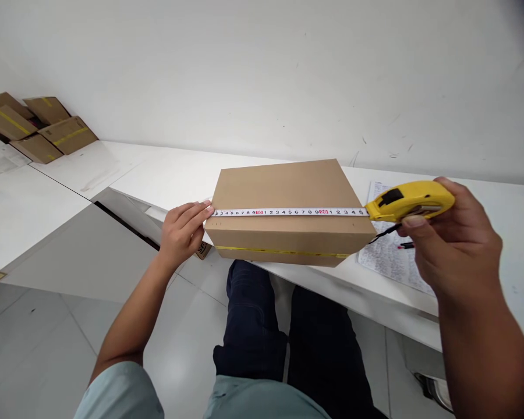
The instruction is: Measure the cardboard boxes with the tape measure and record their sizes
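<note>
The blade point(288, 213) of a yellow tape measure point(413, 194) crosses a cardboard box point(283, 186). The right hand point(456, 241) clamps the tape measure; the left hand point(182, 230) touches the blade's left end, its pinch hidden. The box sits at the near edge of a white desk point(170, 166).

I see a bright, evenly lit scene: diffuse light on the white wall point(244, 81), soft glare on the tiled floor point(179, 349) toward seven o'clock, a dark corner at two. Numerals on the tape blade point(288, 213) read crisply; writing on the paper sheet point(384, 266) blurs.
</note>
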`<state>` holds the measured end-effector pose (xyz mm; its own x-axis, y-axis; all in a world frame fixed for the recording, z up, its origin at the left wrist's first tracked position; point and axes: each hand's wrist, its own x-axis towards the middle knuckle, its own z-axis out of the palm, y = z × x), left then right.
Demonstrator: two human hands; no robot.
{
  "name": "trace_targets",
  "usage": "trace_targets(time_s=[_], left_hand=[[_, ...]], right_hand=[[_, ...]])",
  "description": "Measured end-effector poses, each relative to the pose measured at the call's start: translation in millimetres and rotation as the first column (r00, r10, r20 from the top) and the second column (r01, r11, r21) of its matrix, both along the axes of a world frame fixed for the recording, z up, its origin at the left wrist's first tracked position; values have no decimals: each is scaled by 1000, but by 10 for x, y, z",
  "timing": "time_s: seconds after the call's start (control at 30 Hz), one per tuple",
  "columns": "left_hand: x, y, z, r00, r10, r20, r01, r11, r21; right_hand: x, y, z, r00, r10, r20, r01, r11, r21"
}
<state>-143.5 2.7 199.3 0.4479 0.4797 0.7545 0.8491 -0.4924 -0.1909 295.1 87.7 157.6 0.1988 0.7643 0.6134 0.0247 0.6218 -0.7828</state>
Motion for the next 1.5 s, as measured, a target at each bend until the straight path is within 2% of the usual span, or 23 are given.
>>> trace_targets(time_s=[0.3, 0.47, 0.63, 0.73, 0.83, 0.93, 1.03, 1.13, 1.23, 1.33, 1.43, 1.5], left_hand=[[-89, 78, 0, 985, 105, -139, -76, 977, 200], [-96, 127, -45, 990, 109, -86, -93, 980, 175], [-196, 133, -125, 993, 108, -50, -89, 954, 285], [-241, 109, -173, 990, 131, -59, -112, 960, 258], [-204, 75, -185, 995, 95, 42, -102, 974, 203], [-111, 47, -134, 990, 22, 139, -46, 984, 172], [-20, 15, -57, 985, -2, 171, -28, 984, 176], [54, -22, 12, 992, -9, 123, -14, 982, 188], [164, -62, 98, 998, -66, 18, 62, 983, 173], [374, -146, 179, 991, -123, -57, 130, 980, 148], [726, -320, 107, 980, -189, -58, 192, 979, 69], [1047, -470, -75, 946, -323, 16, 323, 946, -35]], right_hand=[[2, -29, 39, 999, 31, 20, -30, 999, -18], [19, -32, 42, 999, 37, 26, -37, 999, -24], [31, -1, 16, 998, 39, 44, -37, 999, -32], [54, 27, -35, 999, 38, 23, -37, 996, -77], [96, 39, -70, 999, 19, 46, -15, 997, -76], [123, 29, -37, 996, 0, 89, 3, 999, -34], [121, 13, 27, 994, 30, 103, -28, 999, -24], [111, 22, 54, 989, 54, 141, -49, 998, -39], [92, 57, 56, 980, 26, 198, -20, 999, -28], [58, 34, 86, 978, 5, 210, 3, 999, -39], [33, -203, 110, 991, -34, 126, 42, 997, -66], [1, -519, 66, 997, -42, 63, 47, 994, -94]])
